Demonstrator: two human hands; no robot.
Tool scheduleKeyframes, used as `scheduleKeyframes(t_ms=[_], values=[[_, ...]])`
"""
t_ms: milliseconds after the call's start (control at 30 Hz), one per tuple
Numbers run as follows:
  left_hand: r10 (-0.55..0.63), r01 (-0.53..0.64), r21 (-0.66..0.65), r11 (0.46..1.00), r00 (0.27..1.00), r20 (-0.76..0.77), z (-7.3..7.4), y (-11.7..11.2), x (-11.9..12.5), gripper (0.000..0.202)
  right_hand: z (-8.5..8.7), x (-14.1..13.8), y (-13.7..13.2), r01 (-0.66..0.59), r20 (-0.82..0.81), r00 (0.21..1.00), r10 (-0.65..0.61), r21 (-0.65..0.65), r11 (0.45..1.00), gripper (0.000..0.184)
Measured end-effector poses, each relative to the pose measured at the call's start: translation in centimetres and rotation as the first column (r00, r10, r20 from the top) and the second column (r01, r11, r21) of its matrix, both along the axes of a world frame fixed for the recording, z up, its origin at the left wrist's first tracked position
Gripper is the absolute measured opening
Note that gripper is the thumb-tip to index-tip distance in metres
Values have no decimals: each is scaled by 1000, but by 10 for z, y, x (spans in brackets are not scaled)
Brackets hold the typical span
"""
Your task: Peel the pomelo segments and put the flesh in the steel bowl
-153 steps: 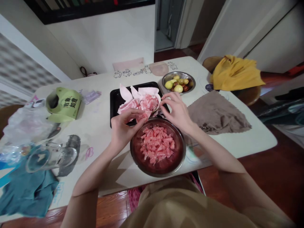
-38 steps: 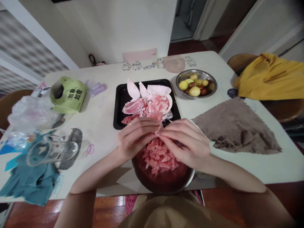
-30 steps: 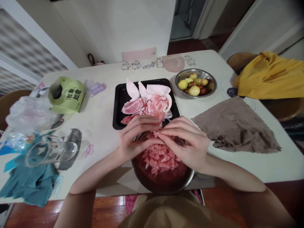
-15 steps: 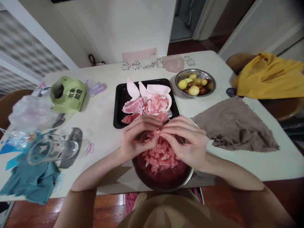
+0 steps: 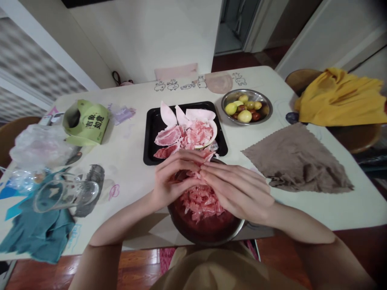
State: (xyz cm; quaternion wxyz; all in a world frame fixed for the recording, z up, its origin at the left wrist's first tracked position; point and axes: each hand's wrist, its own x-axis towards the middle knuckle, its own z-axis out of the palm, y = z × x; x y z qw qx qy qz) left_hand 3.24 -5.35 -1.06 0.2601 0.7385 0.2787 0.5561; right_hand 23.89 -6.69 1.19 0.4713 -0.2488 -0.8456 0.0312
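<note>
My left hand (image 5: 174, 176) curls its fingers around a pink-red pomelo segment (image 5: 208, 155) over a metal bowl (image 5: 208, 238). The fingers of my right hand (image 5: 238, 191) press on the same piece from the other side, and they hide most of it. Peeled pomelo pulp (image 5: 201, 203) in torn pink pieces fills the middle of the bowl, with reddish juice around it. Just beyond my hands is a black tray (image 5: 151, 121) that holds thick pale pieces of rind (image 5: 168, 114), shredded membrane (image 5: 198, 134) and unpeeled segments (image 5: 165, 151).
A steel bowl of small yellow and brown fruit (image 5: 244, 116) stands at the back right, near a grey-brown cloth (image 5: 302, 161). On the left are a green paper box (image 5: 87, 123), a clear plastic bag (image 5: 42, 143), a glass pitcher (image 5: 65, 193) lying over and a teal cloth (image 5: 42, 233).
My right hand has shifted slightly right and down, its fingers now straighter and flatter over the segment. My left hand stays nearly in place.
</note>
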Motion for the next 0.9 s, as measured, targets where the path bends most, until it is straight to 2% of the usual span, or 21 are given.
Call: scheduleKeyframes(t_ms=[133, 267, 367, 600, 700, 800, 900], values=[[-43, 44, 23, 999, 999, -21, 0, 1, -1, 21, 7, 5, 0, -39, 63, 997, 40, -30, 999, 47], [-94, 94, 26, 995, 996, -12, 3, 1, -1, 24, 10, 4, 0, -32, -31, 999, 29, -99, 995, 46], [-117, 117, 28, 993, 993, -6, 5, 1, 0, 29, 10, 1, -1, 12, -85, 996, -26, -158, 987, 48], [-91, 90, 80, 993, 996, 13, 3, 3, 1, 30, 10, -2, -2, 33, -126, 990, -56, -176, 984, 42], [-22, 20, 84, 996, 999, 25, 2, 3, -1, 28, 10, -2, 0, -17, -144, 990, -2, -134, 991, 41], [78, -76, 59, 995, 996, -43, 1, 3, -3, 37, 9, -1, 3, -77, -83, 994, 73, -48, 996, 41], [91, -87, 45, 995, 990, -107, 0, 1, -5, 41, 7, -3, 5, -46, -38, 998, 47, 33, 998, 41]])
